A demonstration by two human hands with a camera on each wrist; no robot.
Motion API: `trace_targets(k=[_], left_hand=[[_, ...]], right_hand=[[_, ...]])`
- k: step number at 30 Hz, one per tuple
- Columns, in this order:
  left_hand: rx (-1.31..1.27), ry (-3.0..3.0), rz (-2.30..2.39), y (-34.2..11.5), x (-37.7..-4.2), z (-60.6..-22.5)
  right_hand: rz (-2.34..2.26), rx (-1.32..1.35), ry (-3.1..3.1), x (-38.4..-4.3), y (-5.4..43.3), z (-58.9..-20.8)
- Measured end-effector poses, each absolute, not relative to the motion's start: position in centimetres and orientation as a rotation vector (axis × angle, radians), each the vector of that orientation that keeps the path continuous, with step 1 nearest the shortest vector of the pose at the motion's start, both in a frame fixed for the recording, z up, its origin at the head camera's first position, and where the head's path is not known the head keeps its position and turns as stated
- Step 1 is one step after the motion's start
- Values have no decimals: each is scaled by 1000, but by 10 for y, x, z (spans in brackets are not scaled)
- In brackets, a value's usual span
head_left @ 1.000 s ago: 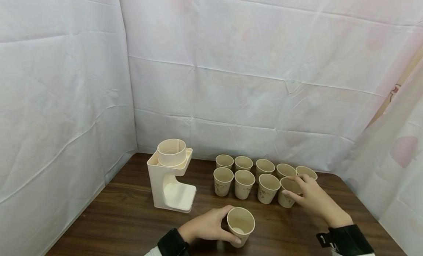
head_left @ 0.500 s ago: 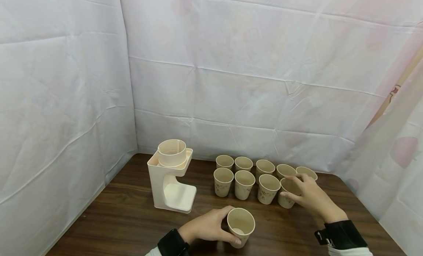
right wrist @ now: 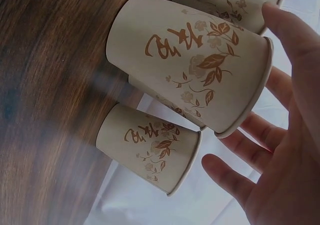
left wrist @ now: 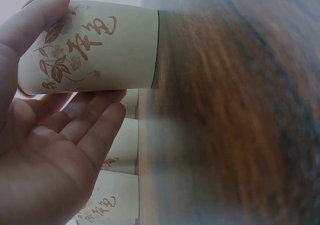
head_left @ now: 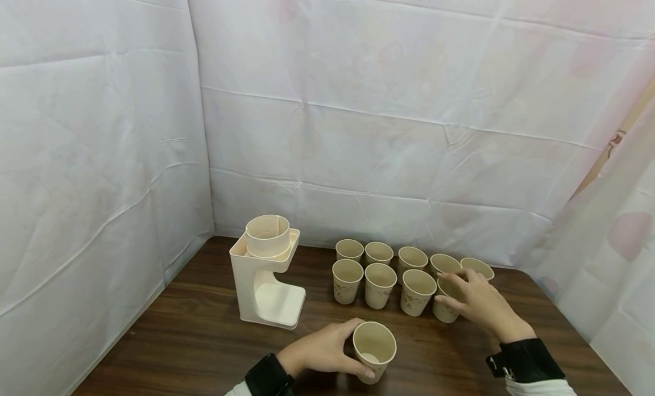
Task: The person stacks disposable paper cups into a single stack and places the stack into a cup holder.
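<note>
Sheeting [head_left: 102, 146] hangs at the far left, beside the dark wooden tabletop [head_left: 179, 328]. Next to the right stands a cream stand [head_left: 247, 288], upright, its round collar [head_left: 267, 245] on the upper shelf and its low foot projecting beneath. The gap between shelf and foot appears shaped to admit something from the open side.

The left hand [head_left: 324, 347] grips a patterned paper cup [head_left: 374, 347] from its left side, thumb on the near wall and fingers curved along the far one, parted by the cup's width. The cup is upright near the table's front edge, and its base appears to meet the wood. The side hold leaves the mouth uncovered, presumably to steady it without crushing the rim.

Further right, well behind that cup, stand a front row of four [head_left: 345, 288] and a back row of five [head_left: 349, 249], all mouths upward. The close rows probably save space and leave rims within reach.

At the right, the right hand [head_left: 483, 305] straddles the front row's end cup [head_left: 444, 313]. Its fingers are loosely spread about the rim and show no closed grip; whether the fingertips touch cannot be told.
</note>
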State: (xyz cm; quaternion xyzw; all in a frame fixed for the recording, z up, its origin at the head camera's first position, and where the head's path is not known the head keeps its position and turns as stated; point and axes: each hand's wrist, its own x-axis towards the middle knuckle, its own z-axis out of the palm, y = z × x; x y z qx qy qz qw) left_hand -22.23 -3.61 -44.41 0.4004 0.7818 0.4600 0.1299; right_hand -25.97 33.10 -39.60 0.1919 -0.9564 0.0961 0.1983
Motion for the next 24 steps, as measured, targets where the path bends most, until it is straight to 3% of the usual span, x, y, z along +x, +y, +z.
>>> trace_targets(k=[24], left_hand=[[1177,2268,1325,-37,-223,-444]], right_hand=[[373,589,-2670,-264,330,-394]])
